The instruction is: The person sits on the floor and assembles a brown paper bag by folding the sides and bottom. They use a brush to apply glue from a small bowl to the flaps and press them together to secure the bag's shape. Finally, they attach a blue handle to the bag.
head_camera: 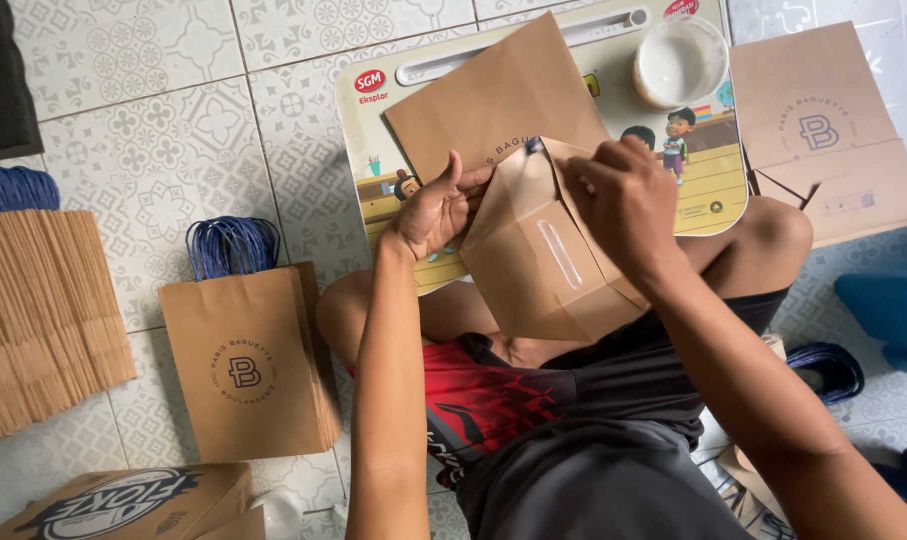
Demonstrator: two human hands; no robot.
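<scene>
A brown paper bag [533, 250] lies half folded across a small lap table [718, 190] that rests over my crossed legs. A white strip of glue runs down its folded bottom. My left hand [433, 205] grips the bag's left edge with the thumb raised. My right hand [623, 195] presses a fold at the bag's top and holds a small blue-tipped tool [535, 146], mostly hidden by the fingers. A white bowl of glue [679, 60] stands on the table's far right corner.
A stack of finished brown bags with blue cord handles [243, 350] lies on the tiled floor to my left. Further left is a large pile of bags [33, 310]. Flat unfolded bags [823, 130] lie to the right. A cardboard box [123, 505] sits at bottom left.
</scene>
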